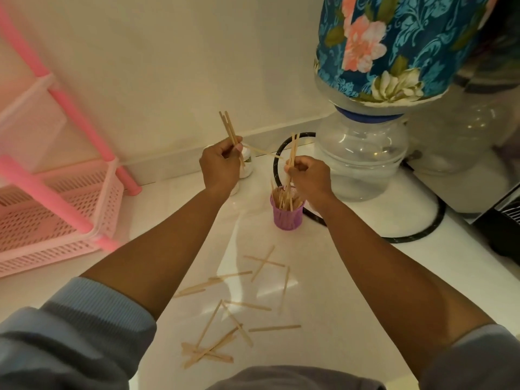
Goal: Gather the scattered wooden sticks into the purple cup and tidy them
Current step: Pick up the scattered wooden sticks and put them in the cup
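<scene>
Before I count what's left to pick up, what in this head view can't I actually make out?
- How many sticks are in the purple cup: the right hand covers part of its mouth.
- The small jar behind the left hand: mostly hidden, contents unreadable.
- The exact number in the scattered sticks pile: they overlap near the bottom.
- The dark appliance: cut off by the right edge.

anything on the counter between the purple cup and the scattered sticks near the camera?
Head view: nothing. The counter is bare from the purple cup down to the nearest of the scattered sticks.
</scene>
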`<state>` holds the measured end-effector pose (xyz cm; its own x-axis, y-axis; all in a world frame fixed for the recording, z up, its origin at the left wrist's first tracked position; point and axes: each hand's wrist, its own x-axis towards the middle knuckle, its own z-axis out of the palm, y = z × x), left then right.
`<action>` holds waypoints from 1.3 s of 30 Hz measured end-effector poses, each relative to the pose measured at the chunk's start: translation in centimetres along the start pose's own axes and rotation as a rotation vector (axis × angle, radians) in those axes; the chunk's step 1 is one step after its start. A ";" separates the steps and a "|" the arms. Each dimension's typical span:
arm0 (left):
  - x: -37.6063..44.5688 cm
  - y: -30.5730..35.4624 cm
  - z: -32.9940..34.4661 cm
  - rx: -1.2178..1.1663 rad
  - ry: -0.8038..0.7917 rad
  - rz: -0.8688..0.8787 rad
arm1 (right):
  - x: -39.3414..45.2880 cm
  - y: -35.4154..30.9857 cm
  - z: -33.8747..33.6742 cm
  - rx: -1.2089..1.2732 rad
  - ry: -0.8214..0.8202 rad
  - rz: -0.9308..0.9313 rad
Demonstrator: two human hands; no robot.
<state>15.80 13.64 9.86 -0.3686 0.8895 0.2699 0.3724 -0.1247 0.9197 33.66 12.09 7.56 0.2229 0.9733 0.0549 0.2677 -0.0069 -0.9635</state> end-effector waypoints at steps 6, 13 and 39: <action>0.3 -0.4 0.0 0.142 -0.059 0.090 | 0.5 0.5 -0.6 0.017 0.068 0.003; -1.0 -0.9 1.5 0.346 -0.218 0.259 | 0.6 1.3 -0.7 0.050 0.162 -0.031; -2.9 -2.5 8.2 -0.086 -0.250 -0.014 | 1.0 2.7 0.8 -0.027 0.067 0.009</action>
<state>22.89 14.96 4.46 -0.1472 0.9711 0.1877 0.2911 -0.1389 0.9466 33.89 13.26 4.84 0.2875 0.9556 0.0641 0.2901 -0.0231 -0.9567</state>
